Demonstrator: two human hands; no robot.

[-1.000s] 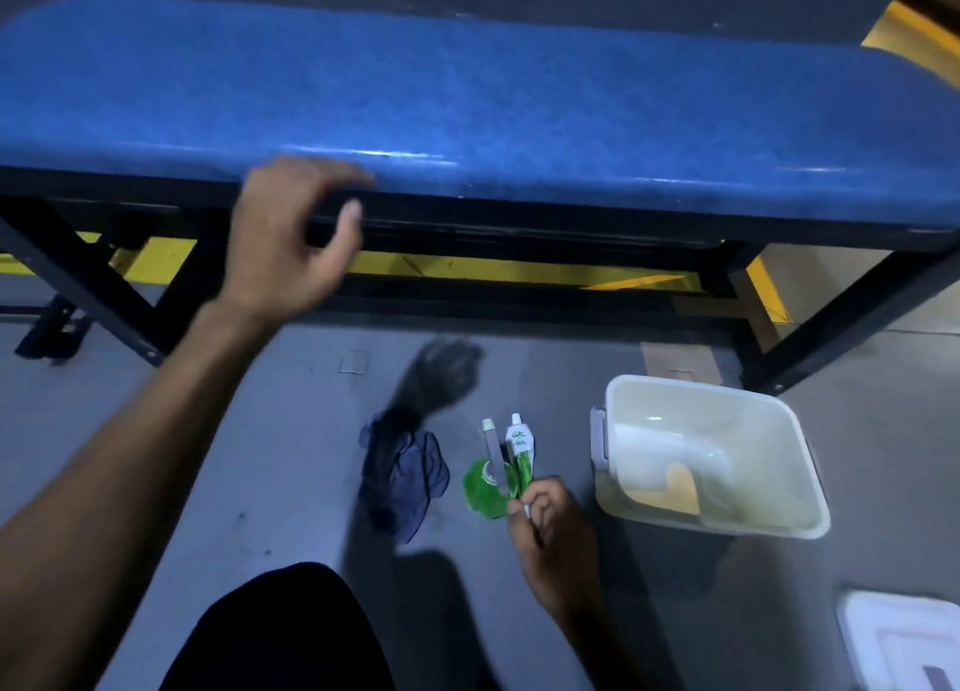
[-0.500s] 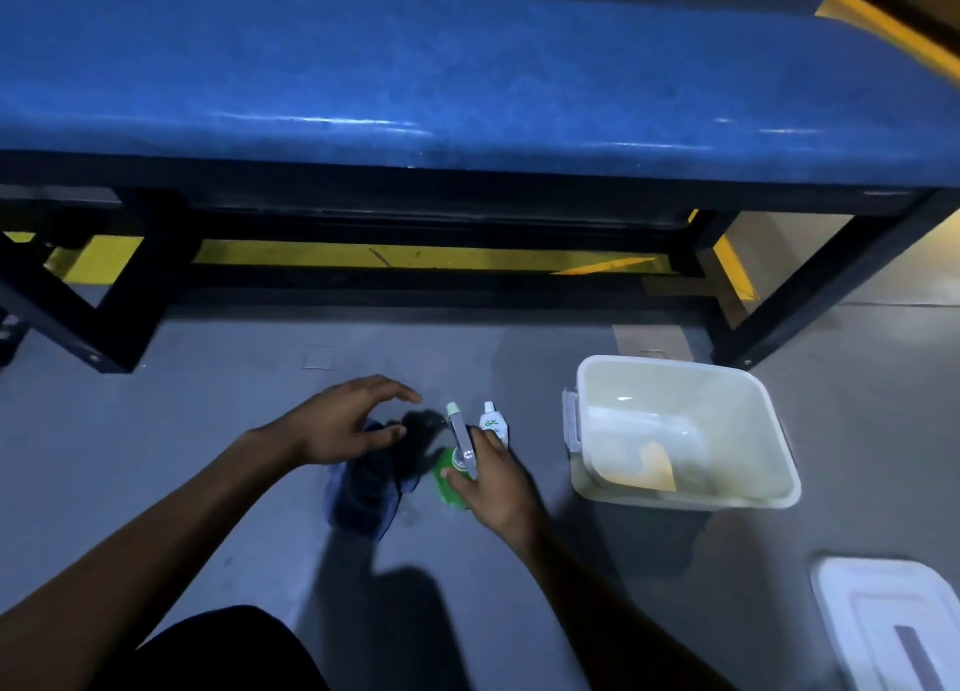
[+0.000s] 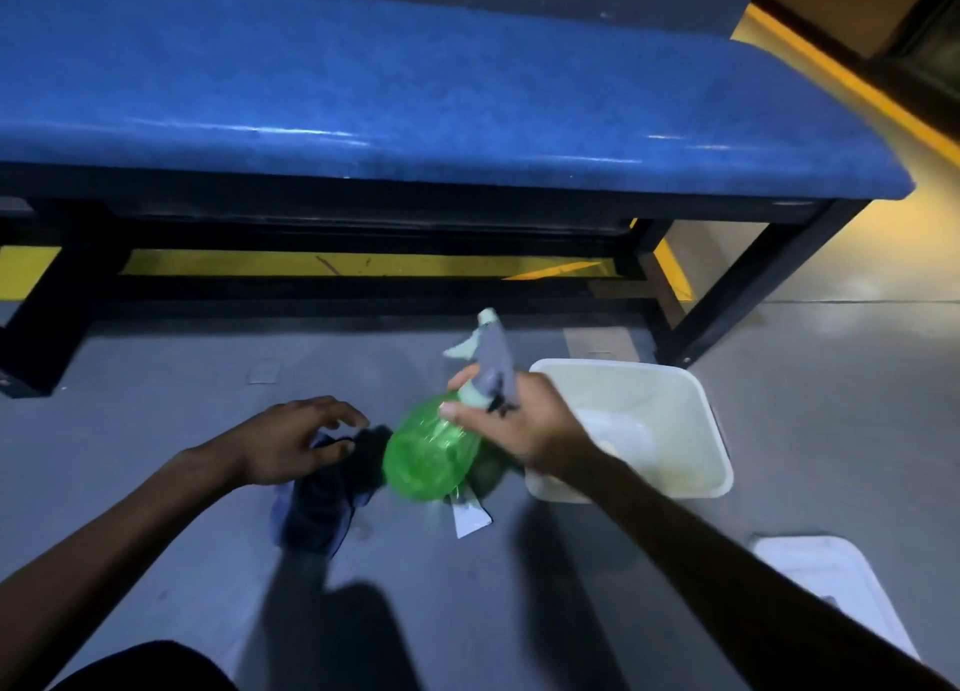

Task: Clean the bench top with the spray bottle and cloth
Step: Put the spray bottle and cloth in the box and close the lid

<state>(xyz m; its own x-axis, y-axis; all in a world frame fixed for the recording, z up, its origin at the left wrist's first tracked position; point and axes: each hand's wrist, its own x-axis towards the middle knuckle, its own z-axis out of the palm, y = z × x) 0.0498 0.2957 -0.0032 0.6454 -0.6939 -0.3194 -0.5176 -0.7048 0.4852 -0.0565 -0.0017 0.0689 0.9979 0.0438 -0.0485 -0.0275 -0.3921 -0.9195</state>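
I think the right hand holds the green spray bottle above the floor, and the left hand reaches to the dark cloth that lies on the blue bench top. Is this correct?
Not quite. The head view shows the dark cloth lying on the grey floor in front of the bench, not on the blue bench top. The rest stands: the right hand holds the green spray bottle above the floor, and the left hand reaches to the cloth.

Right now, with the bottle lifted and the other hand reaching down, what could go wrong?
1. The right hand holds the green spray bottle near its neck, tilted, so it may slip or swing into the white bin beside it.
2. The left hand is open above the dark cloth, not gripping it; a hasty grab may miss.
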